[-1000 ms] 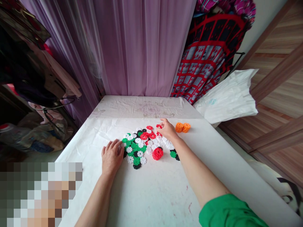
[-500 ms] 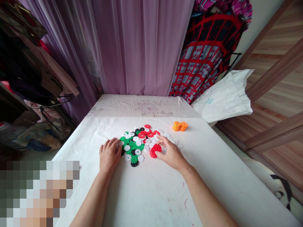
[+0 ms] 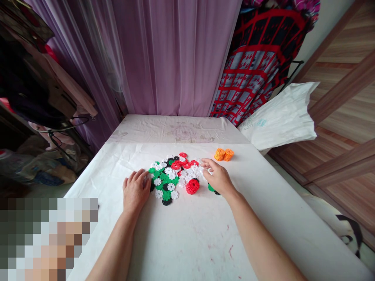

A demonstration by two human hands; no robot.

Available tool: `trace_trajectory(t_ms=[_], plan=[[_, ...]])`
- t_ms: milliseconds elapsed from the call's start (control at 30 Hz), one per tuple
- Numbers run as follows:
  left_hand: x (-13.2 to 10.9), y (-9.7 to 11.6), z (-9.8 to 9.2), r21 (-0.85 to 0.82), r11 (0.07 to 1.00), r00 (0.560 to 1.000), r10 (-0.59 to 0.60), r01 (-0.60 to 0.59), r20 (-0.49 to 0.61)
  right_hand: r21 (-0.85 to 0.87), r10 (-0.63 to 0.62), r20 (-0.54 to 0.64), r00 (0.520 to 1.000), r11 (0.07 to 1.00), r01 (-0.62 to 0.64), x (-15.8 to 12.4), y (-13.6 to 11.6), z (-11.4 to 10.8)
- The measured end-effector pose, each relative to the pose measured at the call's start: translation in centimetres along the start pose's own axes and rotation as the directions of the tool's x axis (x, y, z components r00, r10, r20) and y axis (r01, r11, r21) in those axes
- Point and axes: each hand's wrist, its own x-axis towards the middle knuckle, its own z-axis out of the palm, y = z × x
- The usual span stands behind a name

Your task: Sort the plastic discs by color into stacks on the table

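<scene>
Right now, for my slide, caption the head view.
Left hand and right hand touch colored plastic snowflake discs on a white sheet.

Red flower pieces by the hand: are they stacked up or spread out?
Stacked: the red discs form one tight, ribbed lump.

From where I'm watching, both bare arms reach forward from the bottom of my view, and my two hands sit apart, low on the table side of the frame. My left hand (image 3: 135, 191) lies palm down and nearly flat, its fingers (image 3: 137, 176) slightly spread and pointing up and to the right. My left forearm (image 3: 114, 246) runs straight up to it. My right hand (image 3: 217, 178) is turned inward, with its back up and its fingers (image 3: 206, 165) loosely curled toward the left. My right wrist (image 3: 231, 193) bends slightly, and my right forearm (image 3: 260, 242) angles in from the lower right. I can't tell if those fingertips are pinched together.
</scene>
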Motion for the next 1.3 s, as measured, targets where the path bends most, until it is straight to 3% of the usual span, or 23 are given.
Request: trace_trajectory(t_ms=[167,333,500,633,900,1300], plan=[[0.0,0.0,0.0,0.013,1.0,1.0,0.016,-0.015,-0.019,-0.229,-0.001,0.056,0.998,0.973,0.014,4.4,0.3,1.8],[0.0,0.1,0.0,0.017,1.0,1.0,0.01,-0.01,-0.012,-0.421,0.015,0.139,0.99,0.906,0.045,4.5,0.2,2.9],[0.0,0.1,-0.1,0.018,1.0,1.0,-0.005,0.005,0.009,-0.449,0.059,0.14,0.988,0.893,0.01,3.1,1.3,1.7],[0.0,0.1,-0.1,0.009,1.0,1.0,-0.002,0.002,0.012,-0.491,0.097,0.14,0.985,0.871,-0.016,3.4,1.0,1.2],[0.0,0.2,-0.2,0.008,1.0,0.999,-0.017,0.017,0.029,-0.638,0.206,0.136,0.969,0.767,-0.073,5.1,-1.4,2.9],[0.1,0.2,-0.1,0.012,1.0,1.0,-0.007,0.007,0.004,-0.552,0.242,0.178,0.954,0.827,-0.107,5.8,-0.7,3.5]])
